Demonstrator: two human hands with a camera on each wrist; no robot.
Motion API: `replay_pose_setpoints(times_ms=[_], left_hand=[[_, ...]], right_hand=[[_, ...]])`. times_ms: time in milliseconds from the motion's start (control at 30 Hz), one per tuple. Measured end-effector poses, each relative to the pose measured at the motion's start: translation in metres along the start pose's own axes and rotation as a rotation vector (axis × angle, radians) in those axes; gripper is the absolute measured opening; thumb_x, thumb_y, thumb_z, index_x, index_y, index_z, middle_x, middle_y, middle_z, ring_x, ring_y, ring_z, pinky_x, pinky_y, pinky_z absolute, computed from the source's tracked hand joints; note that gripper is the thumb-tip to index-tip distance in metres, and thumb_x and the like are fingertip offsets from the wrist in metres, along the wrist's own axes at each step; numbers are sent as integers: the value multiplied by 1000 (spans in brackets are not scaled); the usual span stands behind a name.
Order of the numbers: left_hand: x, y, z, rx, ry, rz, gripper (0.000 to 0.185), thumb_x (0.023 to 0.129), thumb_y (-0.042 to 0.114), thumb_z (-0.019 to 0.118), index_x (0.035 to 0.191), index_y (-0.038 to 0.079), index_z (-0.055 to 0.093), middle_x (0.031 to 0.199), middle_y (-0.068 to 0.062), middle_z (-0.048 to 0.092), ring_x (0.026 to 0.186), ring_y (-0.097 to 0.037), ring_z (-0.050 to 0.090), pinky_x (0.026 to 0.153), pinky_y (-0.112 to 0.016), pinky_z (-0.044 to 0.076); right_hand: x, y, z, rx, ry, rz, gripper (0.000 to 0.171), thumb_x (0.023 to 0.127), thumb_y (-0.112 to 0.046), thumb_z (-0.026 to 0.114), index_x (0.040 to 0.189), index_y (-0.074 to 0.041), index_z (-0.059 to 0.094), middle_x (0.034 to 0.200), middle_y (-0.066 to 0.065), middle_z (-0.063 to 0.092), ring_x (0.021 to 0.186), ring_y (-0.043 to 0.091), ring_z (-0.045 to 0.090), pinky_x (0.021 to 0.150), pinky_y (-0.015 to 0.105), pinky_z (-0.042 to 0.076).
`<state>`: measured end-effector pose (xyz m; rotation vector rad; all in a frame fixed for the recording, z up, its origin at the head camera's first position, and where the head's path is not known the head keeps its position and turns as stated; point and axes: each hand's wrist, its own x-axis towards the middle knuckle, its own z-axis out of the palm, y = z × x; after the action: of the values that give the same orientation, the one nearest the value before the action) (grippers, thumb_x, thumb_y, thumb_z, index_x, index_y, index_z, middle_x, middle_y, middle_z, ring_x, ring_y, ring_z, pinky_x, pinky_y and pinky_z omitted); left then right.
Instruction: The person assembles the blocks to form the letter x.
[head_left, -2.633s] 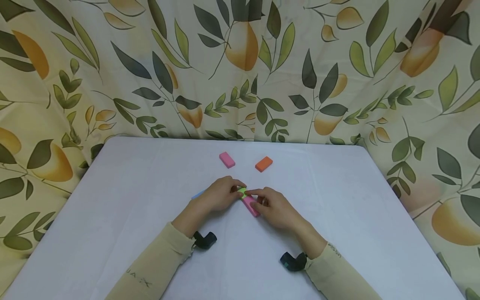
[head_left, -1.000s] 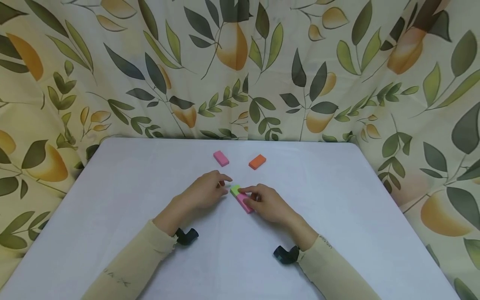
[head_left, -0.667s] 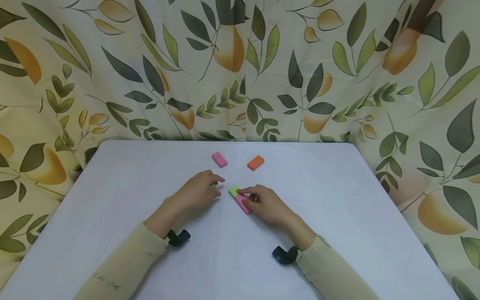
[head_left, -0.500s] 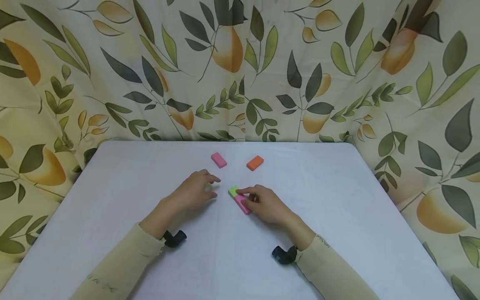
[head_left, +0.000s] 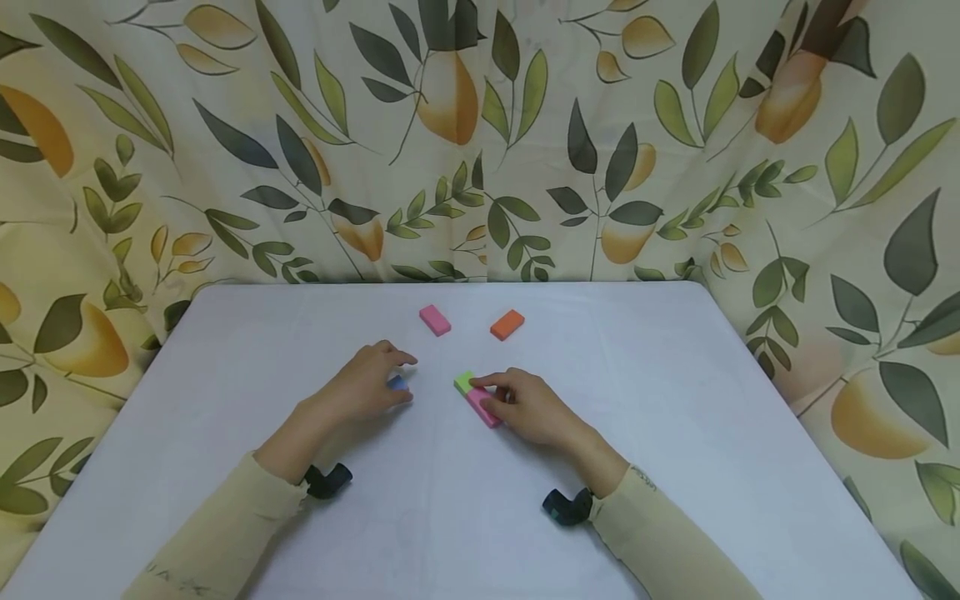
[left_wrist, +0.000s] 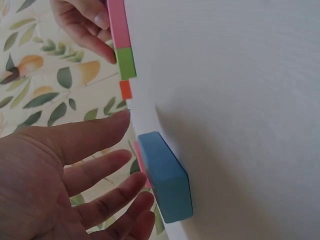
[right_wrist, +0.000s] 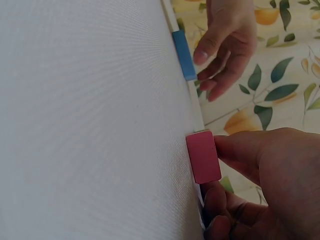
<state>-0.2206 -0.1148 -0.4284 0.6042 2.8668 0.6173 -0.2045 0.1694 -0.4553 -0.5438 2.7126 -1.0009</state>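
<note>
My left hand point(head_left: 366, 383) hovers by a blue block point(head_left: 397, 383), mostly hidden behind it in the head view. Its fingers are spread and relaxed. In the left wrist view the blue block point(left_wrist: 167, 177) lies on the table just beyond the fingertips, with no clear contact. My right hand point(head_left: 528, 407) pinches a pink block point(head_left: 482, 408) between thumb and fingers. A green block point(head_left: 462, 382) sits end to end with that pink one, and the index fingertip reaches to where they meet. The right wrist view shows the pink block's end face point(right_wrist: 203, 157) beside the thumb.
Farther back on the white table point(head_left: 615, 367) lie a second pink block point(head_left: 435, 320) and an orange block point(head_left: 507, 325), apart from each other. A leaf-and-fruit patterned cloth point(head_left: 420, 200) hangs behind the table.
My left hand has let go near the green block and moved left to the blue block. The right hand has stayed on the pink and green pair while the head view shifted slightly.
</note>
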Motion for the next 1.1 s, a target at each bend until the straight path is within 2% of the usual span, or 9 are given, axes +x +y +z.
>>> replay_pose_setpoints(times_ms=[433,633,1100], left_hand=[[-8,-10,-3,-1,-14,-40,49,83,28,75,127,9,62,113,-8,59,105,-24,55,94,-41,47],[-11,-13,-4,-14,-2,-41,45,82,27,76,122,7,64,105,-6,60,98,-21,58,90,-41,48],[-12,-15,-1,-35,0,-26,39,83,23,75,118,7,66,96,-3,60,91,-20,58,85,-38,49]], right_hand=[[3,1,-1,9,-21,6,35,92,-30,66,126,-36,63,87,-4,56,82,14,52,67,30,45],[3,0,-2,8,-18,1,35,92,-29,66,126,-35,63,86,-5,56,82,14,52,68,30,45],[2,1,-2,10,-17,11,35,92,-29,66,126,-36,63,86,-4,56,82,14,52,67,30,45]])
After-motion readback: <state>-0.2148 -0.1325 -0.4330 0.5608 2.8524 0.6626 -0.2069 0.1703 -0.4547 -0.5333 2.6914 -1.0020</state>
